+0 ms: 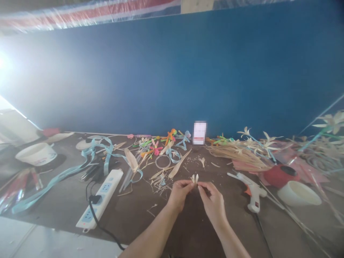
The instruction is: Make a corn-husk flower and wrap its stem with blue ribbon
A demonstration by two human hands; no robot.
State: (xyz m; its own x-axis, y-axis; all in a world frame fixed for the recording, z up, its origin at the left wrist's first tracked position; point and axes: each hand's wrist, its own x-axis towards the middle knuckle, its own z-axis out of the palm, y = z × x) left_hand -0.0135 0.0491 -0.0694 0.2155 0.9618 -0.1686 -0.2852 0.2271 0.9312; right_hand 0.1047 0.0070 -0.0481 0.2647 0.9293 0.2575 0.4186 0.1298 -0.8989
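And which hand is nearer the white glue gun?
Right. The right hand is left of the glue gun, with a gap between them; the left hand is farther left, beyond the right hand.

Both forearms bare, entering at bottom edge and converging upward. Left forearm (154, 233) slants up and right from bottom, left of centre; right forearm (232, 240) slants up and left from bottom, right of centre. Left hand (177, 195): lower centre of frame, fingers curled, thumb and index drawn into a pinch. Right hand (214, 202): just right of it, index reaching left, thumb below; tip contact not resolvable. Fingertips of both hands near each other.
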